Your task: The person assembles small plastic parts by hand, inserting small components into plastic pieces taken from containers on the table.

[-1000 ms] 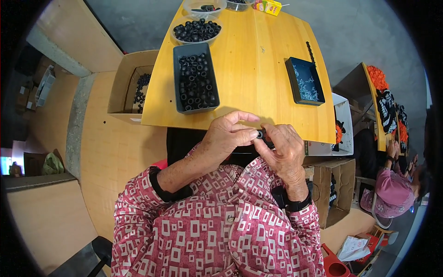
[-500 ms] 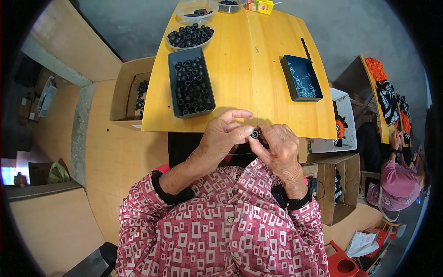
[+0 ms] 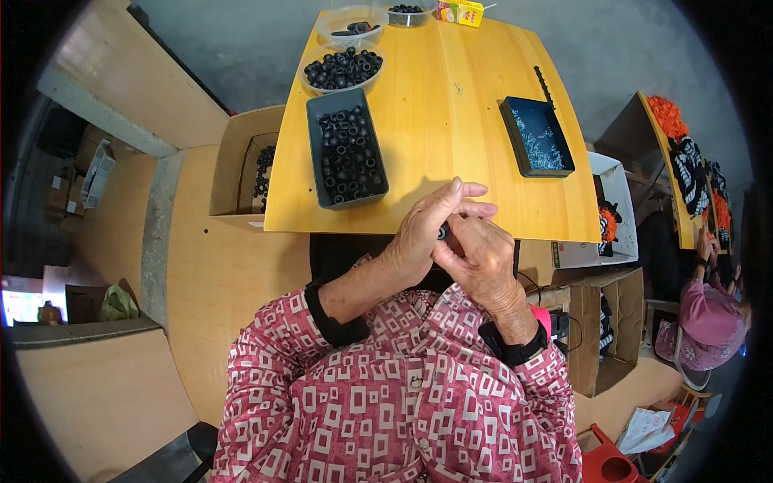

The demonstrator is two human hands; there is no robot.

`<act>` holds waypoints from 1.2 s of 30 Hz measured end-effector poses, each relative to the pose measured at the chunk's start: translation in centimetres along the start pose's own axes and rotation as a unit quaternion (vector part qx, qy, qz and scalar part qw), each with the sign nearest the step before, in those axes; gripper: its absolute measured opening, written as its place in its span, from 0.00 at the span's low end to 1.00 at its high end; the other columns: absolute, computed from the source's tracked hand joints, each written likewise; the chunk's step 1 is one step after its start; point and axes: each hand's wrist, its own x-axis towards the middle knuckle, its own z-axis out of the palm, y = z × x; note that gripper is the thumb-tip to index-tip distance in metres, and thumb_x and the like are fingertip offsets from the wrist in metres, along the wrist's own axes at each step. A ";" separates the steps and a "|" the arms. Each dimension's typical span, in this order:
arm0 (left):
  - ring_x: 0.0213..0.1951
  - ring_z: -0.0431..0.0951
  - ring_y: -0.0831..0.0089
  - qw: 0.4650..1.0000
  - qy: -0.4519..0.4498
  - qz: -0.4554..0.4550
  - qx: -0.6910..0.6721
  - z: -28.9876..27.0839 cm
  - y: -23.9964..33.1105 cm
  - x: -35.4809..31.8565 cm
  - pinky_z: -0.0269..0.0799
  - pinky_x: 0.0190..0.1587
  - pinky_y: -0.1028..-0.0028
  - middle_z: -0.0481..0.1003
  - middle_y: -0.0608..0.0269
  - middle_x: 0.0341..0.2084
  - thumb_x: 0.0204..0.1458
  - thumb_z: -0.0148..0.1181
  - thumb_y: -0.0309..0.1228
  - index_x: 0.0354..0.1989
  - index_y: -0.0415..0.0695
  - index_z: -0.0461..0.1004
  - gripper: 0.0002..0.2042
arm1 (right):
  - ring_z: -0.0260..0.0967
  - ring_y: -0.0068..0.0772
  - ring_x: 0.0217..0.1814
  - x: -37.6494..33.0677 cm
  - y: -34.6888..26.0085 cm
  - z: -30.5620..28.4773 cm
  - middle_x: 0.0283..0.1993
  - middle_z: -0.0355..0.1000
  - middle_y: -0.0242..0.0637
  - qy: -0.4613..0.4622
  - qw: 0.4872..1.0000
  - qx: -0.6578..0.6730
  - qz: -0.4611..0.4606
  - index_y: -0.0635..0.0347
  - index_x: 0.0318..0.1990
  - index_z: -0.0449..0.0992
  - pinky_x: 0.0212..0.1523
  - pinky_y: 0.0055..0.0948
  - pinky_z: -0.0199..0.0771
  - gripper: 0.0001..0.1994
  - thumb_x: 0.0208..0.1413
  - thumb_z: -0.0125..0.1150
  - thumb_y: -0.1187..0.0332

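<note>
My left hand (image 3: 425,229) reaches over the table's near edge with fingers stretched out to the right, its palm side against my right hand. My right hand (image 3: 481,251) is closed, its curled fingers and thumb around a small black ring-shaped part (image 3: 443,233). Only the part's hollow end shows between the two hands; the rest is covered. Beyond my left hand stands a dark rectangular tray (image 3: 315,165) holding many similar black hollow parts (image 3: 348,149).
On the wooden table (image 3: 427,105) are a dark tray (image 3: 507,133) with small clear pieces, a clear bowl (image 3: 304,79) of black parts, more bowls, a yellow carton (image 3: 460,12) and a black strip (image 3: 544,87). Cardboard boxes flank the table. A person (image 3: 708,318) sits at far right.
Both hands have drawn together, my left hand moving right and up, with its fingers now beyond my right hand. The black part shows less. The whole view has shifted slightly.
</note>
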 end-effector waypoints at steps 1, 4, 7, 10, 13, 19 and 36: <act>0.52 0.76 0.62 0.999 -0.004 -0.009 -0.045 0.0 -0.3 0.1 0.69 0.58 0.66 0.76 0.43 0.46 0.69 0.32 0.49 0.54 0.31 0.68 0.29 | 0.72 0.36 0.24 -0.1 0.0 0.0 0.23 0.70 0.36 -0.012 1.000 -0.004 0.004 0.65 0.41 0.78 0.26 0.32 0.72 0.16 0.42 0.71 0.74; 0.51 0.76 0.61 0.995 0.011 -0.036 -0.088 0.2 -1.2 0.3 0.69 0.58 0.65 0.77 0.43 0.44 0.69 0.33 0.50 0.52 0.30 0.69 0.30 | 0.75 0.39 0.27 -0.5 0.2 0.2 0.26 0.73 0.40 -0.021 1.000 -0.015 -0.004 0.67 0.39 0.78 0.30 0.34 0.76 0.14 0.43 0.70 0.72; 0.51 0.76 0.60 0.995 0.015 -0.025 -0.094 0.2 -1.7 0.4 0.69 0.58 0.64 0.77 0.43 0.43 0.69 0.33 0.50 0.51 0.30 0.70 0.30 | 0.75 0.39 0.27 -0.5 0.4 0.4 0.26 0.73 0.40 -0.016 1.000 -0.012 -0.012 0.67 0.38 0.78 0.29 0.34 0.76 0.13 0.43 0.69 0.73; 0.50 0.77 0.60 0.996 0.020 -0.030 -0.085 0.3 -1.7 0.5 0.69 0.58 0.64 0.76 0.43 0.44 0.69 0.33 0.50 0.50 0.29 0.70 0.31 | 0.75 0.39 0.27 -0.5 0.4 0.3 0.25 0.72 0.40 -0.015 0.998 -0.035 -0.047 0.66 0.35 0.77 0.29 0.34 0.76 0.11 0.43 0.69 0.74; 0.51 0.76 0.59 0.997 0.002 -0.032 -0.070 0.5 -1.3 0.3 0.68 0.59 0.63 0.76 0.43 0.45 0.69 0.32 0.51 0.50 0.29 0.70 0.31 | 0.75 0.39 0.28 -0.5 0.5 0.1 0.25 0.72 0.40 -0.022 0.998 -0.020 -0.056 0.65 0.33 0.76 0.29 0.34 0.75 0.09 0.42 0.69 0.75; 0.56 0.71 0.61 0.983 -0.021 -0.058 -0.176 0.7 -0.3 0.4 0.64 0.62 0.64 0.73 0.43 0.49 0.69 0.30 0.53 0.57 0.32 0.65 0.32 | 0.72 0.36 0.22 -0.2 0.6 -0.1 0.23 0.72 0.37 0.039 0.999 0.000 -0.032 0.64 0.33 0.77 0.25 0.31 0.71 0.09 0.44 0.70 0.76; 0.49 0.77 0.72 0.998 0.010 -0.004 -0.058 -1.1 0.4 -1.0 0.72 0.54 0.71 0.77 0.56 0.46 0.67 0.48 0.39 0.54 0.37 0.71 0.18 | 0.70 0.32 0.22 1.0 1.1 -3.9 0.23 0.70 0.36 0.052 0.988 -0.132 -0.068 0.67 0.35 0.78 0.25 0.30 0.71 0.10 0.46 0.72 0.74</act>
